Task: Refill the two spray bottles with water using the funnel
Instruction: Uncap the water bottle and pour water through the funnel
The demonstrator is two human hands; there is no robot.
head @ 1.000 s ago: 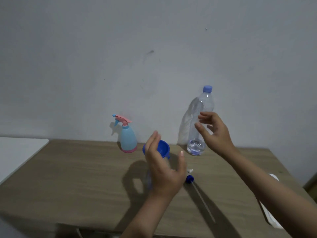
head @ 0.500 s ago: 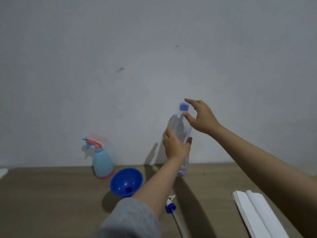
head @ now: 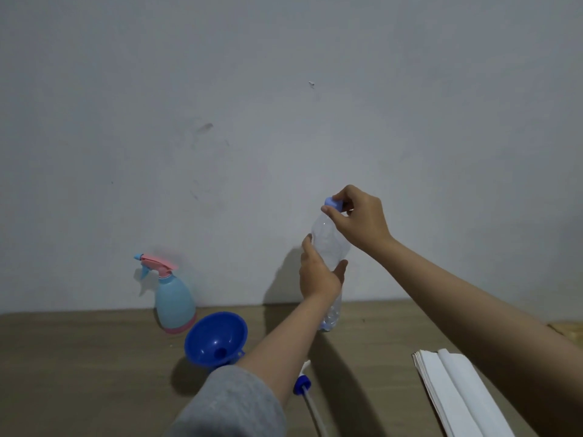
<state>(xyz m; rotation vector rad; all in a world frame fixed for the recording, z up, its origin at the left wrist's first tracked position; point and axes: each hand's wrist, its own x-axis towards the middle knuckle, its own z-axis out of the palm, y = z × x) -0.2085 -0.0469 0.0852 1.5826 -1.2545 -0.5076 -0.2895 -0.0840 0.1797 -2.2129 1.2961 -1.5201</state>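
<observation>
A clear plastic water bottle (head: pixel 329 244) stands near the wall with a little water at its base. My left hand (head: pixel 318 275) grips its body. My right hand (head: pixel 359 220) pinches its blue cap (head: pixel 332 204). A blue funnel (head: pixel 216 337) stands in front of it to the left; what it stands in is hidden behind my left arm. A pale blue spray bottle (head: pixel 173 299) with a pink trigger head stands by the wall at the left. A loose spray head (head: pixel 302 381) with a blue collar and white tube lies on the table under my left forearm.
The wooden table (head: pixel 79 373) runs along a plain grey wall. A stack of white paper (head: pixel 457 392) lies at the right front. A small tan object (head: pixel 568 331) shows at the far right edge.
My left hand left the funnel and took hold of the water bottle. My right hand rose from the bottle's side to its cap and closed on it. The view tilted up.
</observation>
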